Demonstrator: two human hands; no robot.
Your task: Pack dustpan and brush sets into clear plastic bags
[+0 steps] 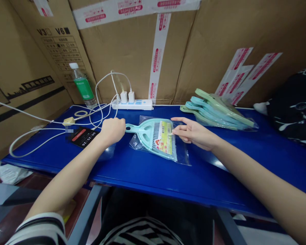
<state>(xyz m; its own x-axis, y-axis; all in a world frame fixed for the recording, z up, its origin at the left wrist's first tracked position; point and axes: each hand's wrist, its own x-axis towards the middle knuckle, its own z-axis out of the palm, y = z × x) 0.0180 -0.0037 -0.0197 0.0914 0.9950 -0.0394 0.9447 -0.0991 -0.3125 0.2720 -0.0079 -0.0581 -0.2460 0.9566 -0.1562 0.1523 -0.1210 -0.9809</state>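
Left grip [113,130] closed in a fist on the handle end of the light-blue dustpan [146,127]; right grip [191,132] half curled, index out, fingertips at its clear bag [185,158] beside the label [168,139]; can't tell if I'm pinching film. Dustpan lies on the blue surface [142,175] in front of me, brush [156,132] inside. Phone [79,136] left. Farther: bagged dustpans [214,110] stacked right, power strip [144,104], bottle [84,88] left, taped cardboard [130,51] behind.
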